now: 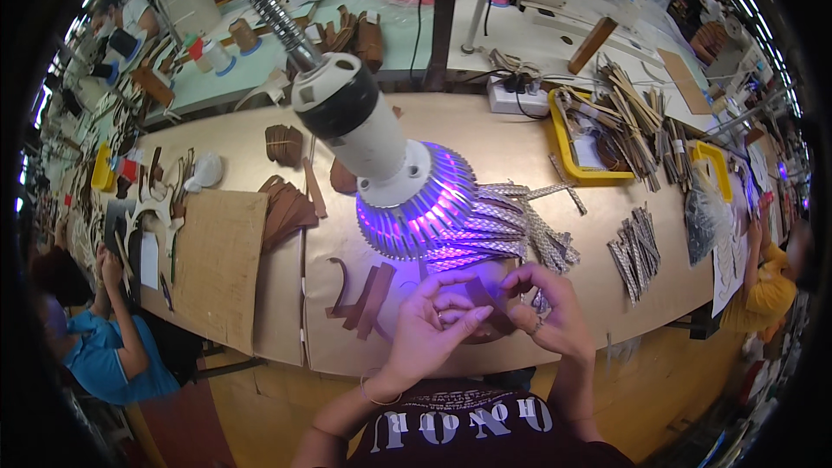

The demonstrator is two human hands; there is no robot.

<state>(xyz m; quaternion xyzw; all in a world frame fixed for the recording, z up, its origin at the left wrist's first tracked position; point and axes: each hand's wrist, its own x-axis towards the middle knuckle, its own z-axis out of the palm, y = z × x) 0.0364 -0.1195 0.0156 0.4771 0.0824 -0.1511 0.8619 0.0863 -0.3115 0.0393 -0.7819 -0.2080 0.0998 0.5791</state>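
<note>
Between my two hands, under the lamp, is a brown leather strip (482, 293). My left hand (438, 322) has its thumb and fingers closed on the strip's left side. From the right, my right hand (553, 310) pinches toward the same strip with bent fingers; its fingertips partly hide the strip's end. A lamp (416, 204) with a finned metal head casts purple light just beyond my fingers. Behind it lies a bundle of woven patterned strips (503, 208). Left of my left hand, several flat brown strips (373, 295) rest on the table.
A wooden board (224, 260) lies to the left, with stacked brown pieces (289, 212) beside it. A yellow tray (598, 178) stands at the back right; more patterned strips (635, 256) lie below it. Co-workers in blue (108, 355) and yellow (763, 290) sit at the sides.
</note>
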